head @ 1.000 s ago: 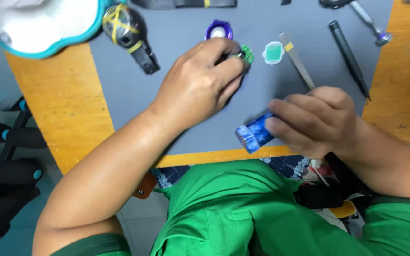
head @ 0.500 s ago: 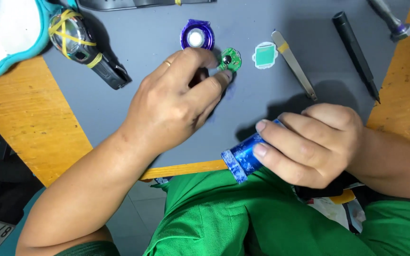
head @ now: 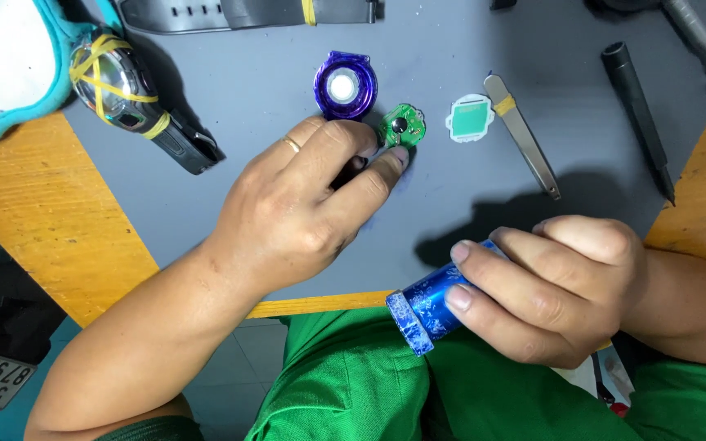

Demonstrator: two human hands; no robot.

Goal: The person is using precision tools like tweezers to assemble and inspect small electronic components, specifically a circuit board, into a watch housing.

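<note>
My left hand (head: 304, 204) lies over the grey mat (head: 189, 188), a ring on one finger. Its fingertips touch a small round green circuit board (head: 403, 125). A small dark object (head: 351, 169) is pinched under the fingers; I cannot tell what it is. A purple round watch case (head: 345, 86) sits just beyond the hand. My right hand (head: 557, 290) grips a blue metallic cylinder (head: 426, 306) at the table's front edge, its end pointing left and down over my green lap.
A small teal square part (head: 471, 117), tweezers (head: 525, 139) and a black pen-like tool (head: 639, 114) lie to the right. A watch wrapped in yellow bands (head: 120, 82), a white teal-rimmed cloth item (head: 2, 57) and a dark strap (head: 239, 12) lie at the back left. Wooden tabletop (head: 34, 204) flanks the mat.
My right hand has drawn the blue cylinder back toward the table's front edge and tilted it. My left hand stays at the green board, its fingers shifted slightly.
</note>
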